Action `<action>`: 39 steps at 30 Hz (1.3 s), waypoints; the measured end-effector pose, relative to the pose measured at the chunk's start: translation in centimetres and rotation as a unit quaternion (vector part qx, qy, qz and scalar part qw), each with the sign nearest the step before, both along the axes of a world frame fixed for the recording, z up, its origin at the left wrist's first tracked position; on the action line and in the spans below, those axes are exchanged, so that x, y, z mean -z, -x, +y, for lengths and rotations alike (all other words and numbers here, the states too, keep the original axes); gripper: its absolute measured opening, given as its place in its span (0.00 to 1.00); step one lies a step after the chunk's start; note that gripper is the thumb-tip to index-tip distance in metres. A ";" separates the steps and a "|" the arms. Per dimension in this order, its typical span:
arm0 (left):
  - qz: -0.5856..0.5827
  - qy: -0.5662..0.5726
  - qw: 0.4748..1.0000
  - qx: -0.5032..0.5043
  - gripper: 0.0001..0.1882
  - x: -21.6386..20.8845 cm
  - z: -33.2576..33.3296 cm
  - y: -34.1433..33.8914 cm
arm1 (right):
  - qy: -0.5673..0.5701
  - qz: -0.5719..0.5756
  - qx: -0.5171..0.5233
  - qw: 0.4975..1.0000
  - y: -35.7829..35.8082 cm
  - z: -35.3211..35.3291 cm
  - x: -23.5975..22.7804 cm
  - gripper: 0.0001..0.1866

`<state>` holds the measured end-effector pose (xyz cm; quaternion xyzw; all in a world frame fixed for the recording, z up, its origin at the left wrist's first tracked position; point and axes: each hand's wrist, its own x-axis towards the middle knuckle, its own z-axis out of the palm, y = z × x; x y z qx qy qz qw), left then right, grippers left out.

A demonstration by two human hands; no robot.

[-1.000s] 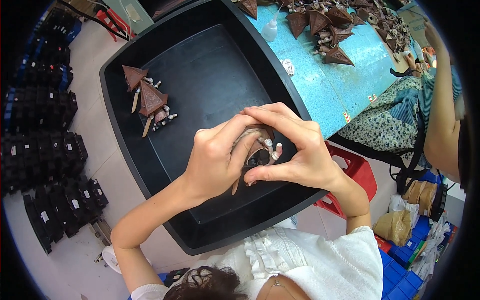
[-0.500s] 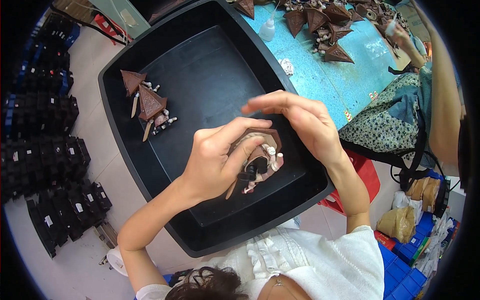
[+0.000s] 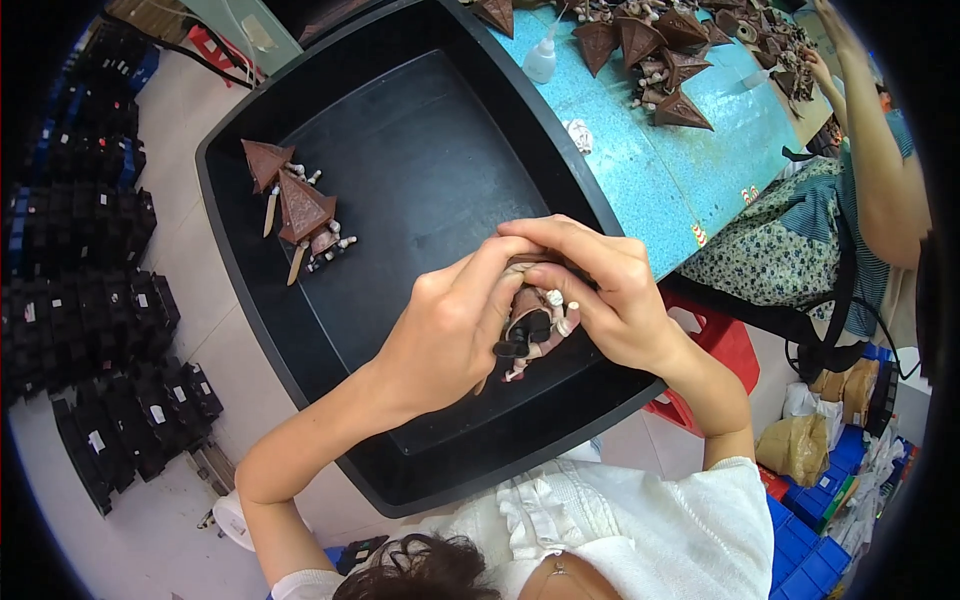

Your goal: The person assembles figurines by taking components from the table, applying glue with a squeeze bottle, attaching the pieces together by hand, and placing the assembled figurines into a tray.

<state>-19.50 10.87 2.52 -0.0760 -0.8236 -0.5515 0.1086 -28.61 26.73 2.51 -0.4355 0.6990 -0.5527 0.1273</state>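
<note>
Over the near right part of a black tray [image 3: 226,190], both hands grip one small figurine [image 3: 532,322] with a brown top, black boots and pale limbs. My left hand [image 3: 448,325] is closed around its left side, thumb pressed on it. From the right, my right hand [image 3: 615,290] closes on the brown upper part, fingers curled over it. Much of that top is hidden behind the fingers. Two more figurines [image 3: 305,205] with brown pointed tops lie along the tray's left side, each by a thin tan stick-like piece.
A speckled blue table [image 3: 640,190] adjoins the tray, bearing a heap of brown pointed pieces [image 3: 680,50] and a small white squeeze bottle [image 3: 540,60]. A co-worker's arm [image 3: 885,160] is at the right. Stacked black trays [image 3: 80,230] line the left; a red stool [image 3: 715,360] stands behind my right arm.
My right hand has come down and closed onto the figurine's brown top. My left hand has shifted slightly right with the figurine. The co-worker's hand has drawn back over the table.
</note>
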 end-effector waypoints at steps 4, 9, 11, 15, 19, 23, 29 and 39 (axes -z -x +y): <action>0.012 0.000 1.000 0.000 0.10 0.2 -0.1 0.1 | -0.008 -0.031 0.002 0.999 0.1 -0.2 0.0 0.16; 0.016 -0.005 1.000 -0.003 0.13 0.5 0.0 0.1 | -0.011 -0.017 0.011 1.000 0.2 0.0 0.3 0.16; 0.031 0.005 0.999 -0.007 0.13 0.6 0.0 0.2 | -0.021 -0.022 0.009 0.999 0.2 0.0 0.3 0.16; 0.029 -0.006 1.000 -0.005 0.13 0.7 -0.1 0.2 | -0.015 -0.019 0.015 1.000 0.1 0.0 0.5 0.16; 0.021 -0.010 1.000 -0.003 0.13 0.6 -0.1 0.0 | -0.018 -0.019 0.015 1.000 0.0 0.0 0.3 0.16; 0.017 0.003 1.000 0.001 0.14 0.7 -0.2 0.0 | -0.003 -0.005 0.014 1.000 0.0 0.0 0.6 0.16; -0.007 0.007 1.000 0.015 0.11 0.3 -0.6 0.6 | -0.008 -0.027 0.034 0.999 0.2 -0.2 0.5 0.15; -0.010 -0.010 0.998 0.062 0.15 0.4 -1.2 0.8 | -0.009 -0.102 0.029 0.994 0.3 -0.1 0.3 0.15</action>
